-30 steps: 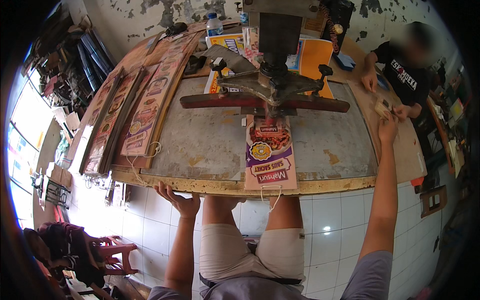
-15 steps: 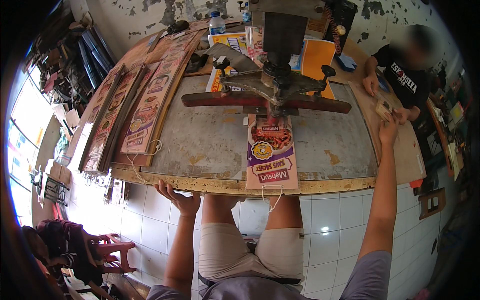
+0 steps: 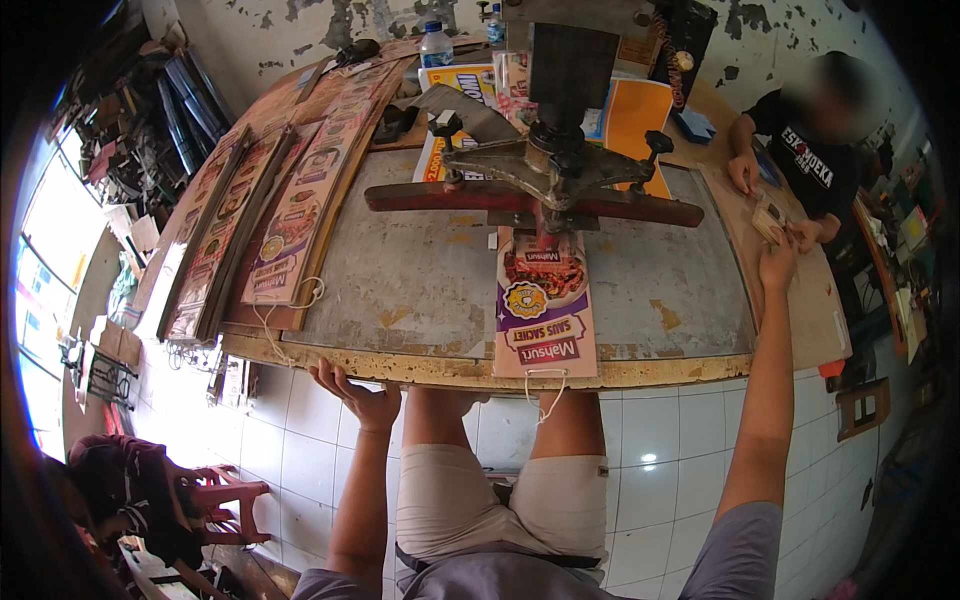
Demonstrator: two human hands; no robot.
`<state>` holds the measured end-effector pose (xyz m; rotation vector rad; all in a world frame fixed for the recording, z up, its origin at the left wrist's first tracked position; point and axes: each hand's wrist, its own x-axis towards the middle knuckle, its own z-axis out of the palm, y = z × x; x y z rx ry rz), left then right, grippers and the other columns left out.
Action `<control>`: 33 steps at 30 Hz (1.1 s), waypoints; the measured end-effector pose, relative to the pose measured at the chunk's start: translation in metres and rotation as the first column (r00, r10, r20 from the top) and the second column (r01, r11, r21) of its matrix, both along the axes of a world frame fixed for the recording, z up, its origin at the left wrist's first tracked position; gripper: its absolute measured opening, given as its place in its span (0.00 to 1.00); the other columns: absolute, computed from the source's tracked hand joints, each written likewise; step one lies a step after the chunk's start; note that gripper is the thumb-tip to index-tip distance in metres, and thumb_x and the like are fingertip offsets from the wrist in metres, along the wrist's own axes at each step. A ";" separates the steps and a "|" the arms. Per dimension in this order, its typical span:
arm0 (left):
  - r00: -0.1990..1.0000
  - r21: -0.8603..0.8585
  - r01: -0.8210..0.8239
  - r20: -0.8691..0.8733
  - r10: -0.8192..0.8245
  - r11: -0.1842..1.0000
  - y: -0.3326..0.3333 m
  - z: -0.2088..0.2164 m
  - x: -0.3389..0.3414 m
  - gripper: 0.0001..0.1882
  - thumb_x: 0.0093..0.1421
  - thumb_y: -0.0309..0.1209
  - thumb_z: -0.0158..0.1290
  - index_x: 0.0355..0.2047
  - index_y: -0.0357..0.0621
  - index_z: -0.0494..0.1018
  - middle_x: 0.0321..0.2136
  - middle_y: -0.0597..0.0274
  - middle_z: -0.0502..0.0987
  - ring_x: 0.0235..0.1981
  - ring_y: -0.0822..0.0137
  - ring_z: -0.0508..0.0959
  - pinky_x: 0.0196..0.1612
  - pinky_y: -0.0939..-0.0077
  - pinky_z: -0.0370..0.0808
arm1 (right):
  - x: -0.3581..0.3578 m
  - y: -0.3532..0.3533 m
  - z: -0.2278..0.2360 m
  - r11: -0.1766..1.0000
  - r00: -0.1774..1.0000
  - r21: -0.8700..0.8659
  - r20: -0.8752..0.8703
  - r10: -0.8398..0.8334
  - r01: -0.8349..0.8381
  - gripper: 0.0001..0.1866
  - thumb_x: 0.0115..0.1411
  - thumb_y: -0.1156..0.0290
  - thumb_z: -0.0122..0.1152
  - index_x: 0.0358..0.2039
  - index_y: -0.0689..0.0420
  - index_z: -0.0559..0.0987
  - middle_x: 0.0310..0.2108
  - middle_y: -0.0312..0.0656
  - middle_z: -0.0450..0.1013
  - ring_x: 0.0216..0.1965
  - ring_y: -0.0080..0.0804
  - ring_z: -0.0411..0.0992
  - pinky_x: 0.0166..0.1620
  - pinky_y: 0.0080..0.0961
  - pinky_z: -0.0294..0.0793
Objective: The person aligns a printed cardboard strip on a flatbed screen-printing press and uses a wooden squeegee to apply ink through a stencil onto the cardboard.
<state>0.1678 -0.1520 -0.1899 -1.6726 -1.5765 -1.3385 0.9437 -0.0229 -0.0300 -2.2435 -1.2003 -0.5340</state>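
My left hand rests at the worn front edge of the table, its fingers apart and holding nothing. My right arm stretches to the table's right side. There my right hand has its fingertips at a small tan block, and its fingers look closed on it. A co-worker's hand is close beside that block. Between my hands, a pink printed card strip lies on the grey plate. Its far end goes under a press with a red crossbar. A white string loop hangs from its near end.
Stacks of similar printed strips lie at the left. Behind the press are orange and yellow printed sheets and a water bottle. A co-worker sits at the right. A red stool stands on the floor at lower left.
The view has shifted very slightly. Both my hands and the card strip stay in the same places.
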 end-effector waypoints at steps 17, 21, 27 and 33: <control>1.000 -0.027 -0.012 0.017 0.012 1.000 -0.001 -0.003 -0.001 0.58 0.59 0.49 0.67 0.78 0.45 0.42 0.76 0.33 0.48 0.77 0.25 0.44 0.74 0.21 0.44 | -0.010 -0.002 0.008 1.000 0.999 0.001 -0.035 0.000 0.000 0.22 0.71 0.68 0.65 0.64 0.45 0.79 0.74 0.46 0.64 0.75 0.50 0.61 0.73 0.50 0.68; 1.000 0.004 0.017 -0.020 -0.017 1.000 -0.002 0.004 0.003 0.67 0.53 0.57 0.69 0.80 0.50 0.38 0.76 0.34 0.47 0.77 0.23 0.43 0.74 0.18 0.43 | -0.008 -0.003 0.007 1.000 0.999 -0.008 -0.037 0.004 -0.005 0.21 0.71 0.68 0.65 0.64 0.44 0.79 0.74 0.45 0.64 0.75 0.51 0.61 0.73 0.49 0.68; 0.999 -0.010 0.040 -0.013 -0.040 0.999 -0.004 0.004 0.001 0.72 0.48 0.57 0.70 0.82 0.52 0.35 0.77 0.35 0.47 0.78 0.24 0.43 0.74 0.18 0.42 | -0.008 -0.002 0.006 1.000 0.999 -0.006 -0.038 -0.003 0.003 0.22 0.71 0.69 0.65 0.64 0.43 0.78 0.75 0.45 0.63 0.75 0.52 0.61 0.74 0.49 0.66; 0.999 -0.023 0.050 -0.014 -0.050 0.998 -0.005 0.003 -0.001 0.66 0.54 0.62 0.64 0.81 0.50 0.38 0.76 0.35 0.48 0.78 0.24 0.44 0.74 0.18 0.42 | -0.008 -0.002 0.006 1.000 0.999 -0.014 -0.038 -0.012 0.012 0.22 0.71 0.68 0.64 0.64 0.43 0.78 0.75 0.45 0.63 0.75 0.51 0.61 0.74 0.49 0.66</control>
